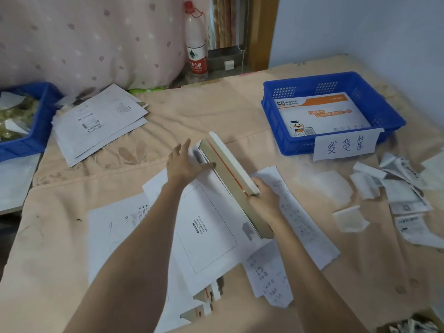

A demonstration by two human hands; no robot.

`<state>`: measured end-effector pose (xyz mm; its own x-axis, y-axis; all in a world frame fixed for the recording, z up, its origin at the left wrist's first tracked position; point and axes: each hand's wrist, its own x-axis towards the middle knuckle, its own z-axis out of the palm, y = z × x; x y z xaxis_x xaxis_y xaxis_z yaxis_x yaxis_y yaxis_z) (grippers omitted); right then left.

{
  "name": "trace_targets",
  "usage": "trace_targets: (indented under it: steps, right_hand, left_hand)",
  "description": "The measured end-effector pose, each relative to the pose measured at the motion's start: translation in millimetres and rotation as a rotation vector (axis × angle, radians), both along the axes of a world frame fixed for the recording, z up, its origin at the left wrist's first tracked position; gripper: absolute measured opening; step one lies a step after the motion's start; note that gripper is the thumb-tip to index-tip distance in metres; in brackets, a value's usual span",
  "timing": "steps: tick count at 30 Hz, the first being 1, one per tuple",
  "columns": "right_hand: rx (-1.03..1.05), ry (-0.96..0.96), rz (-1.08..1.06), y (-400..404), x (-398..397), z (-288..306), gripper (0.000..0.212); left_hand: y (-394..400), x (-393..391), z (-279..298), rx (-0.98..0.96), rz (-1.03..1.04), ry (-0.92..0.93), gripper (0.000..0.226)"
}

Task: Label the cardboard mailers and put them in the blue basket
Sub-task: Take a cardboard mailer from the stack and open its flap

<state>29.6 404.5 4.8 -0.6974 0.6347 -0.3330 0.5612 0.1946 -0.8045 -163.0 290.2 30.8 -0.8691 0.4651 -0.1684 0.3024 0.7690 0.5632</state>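
Head cam showed both hands working on one cardboard mailer (211, 227) lying flat right under them. Its sealing flap (234, 174) was stood up on edge, brown inside with a red tear strip, running diagonally between the two hands. The left hand (186, 162) lay flat with fingers spread and straight, pressing on the mailer's far end just left of the flap. The right hand (263, 195) was curled around the flap's near part, thumb side against the brown face, so it was gripping the flap.

My read: the step was folding the flap over and sealing it. To do it well I'd have kept the left palm pinning the body so nothing slid on the soft cloth, then rolled the flap down from one end to the other and rubbed along the strip so it stuck evenly. The waybill box printed on the front looked blank, so the label still needed to go on.

A long printed paper strip (300, 212) lay just right of the right hand, touching the mailer's edge. The blue basket (394, 121) sat well beyond the right hand, with one printed mailer already inside and a handwritten paper tag (346, 145) on its front. More mailers (96, 123) were stacked far out past the left hand.
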Motion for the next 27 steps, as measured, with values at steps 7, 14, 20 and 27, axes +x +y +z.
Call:
trace_targets:
  steps: [7, 14, 20, 27]
  right_hand:
    - [0.255, 0.033, -0.191, 9.5, -0.1, -16.3, 0.047]
    - [-0.392, 0.035, -0.625, -13.5, 28.1, -51.7, 0.052]
    - [-0.295, 0.058, -0.606, -1.8, 16.4, -37.4, 0.035]
    - [0.128, -0.219, -0.549, 28.8, 20.7, -36.4, 0.048]
  left_hand:
    - [-5.0, -35.9, 8.1, -0.048, 0.085, -0.124, 0.058]
    - [-30.5, -34.9, 6.1, 0.233, 0.249, -0.368, 0.041]
    - [-46.6, -19.2, 11.5, 0.376, 0.434, -0.569, 0.03]
    - [-75.5, 26.6, -44.1, 0.182, 0.429, -0.431, 0.061]
